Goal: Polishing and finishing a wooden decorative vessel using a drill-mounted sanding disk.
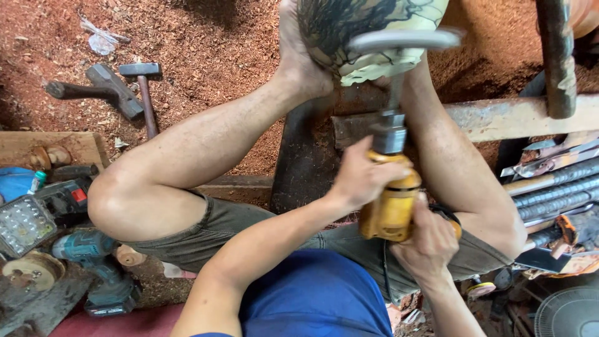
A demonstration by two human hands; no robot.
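Note:
My left hand (364, 178) grips the front of a yellow power tool (391, 209) just behind its grey metal neck. My right hand (430, 243) holds the rear of the same tool. A spinning grey disc (405, 39) on the tool's shaft meets a rounded carved wooden piece (368, 31) with dark vein-like markings at the top of the view. My bare foot (298, 56) presses against the left side of the wooden piece, and my knees spread to both sides.
Two hammers (121, 87) lie on reddish sawdust at upper left. A teal cordless drill (93, 262), a lamp with a grid of lights (24, 223) and round discs sit at lower left. Metal rods and tools (555, 193) pile at the right beside a wooden beam (518, 115).

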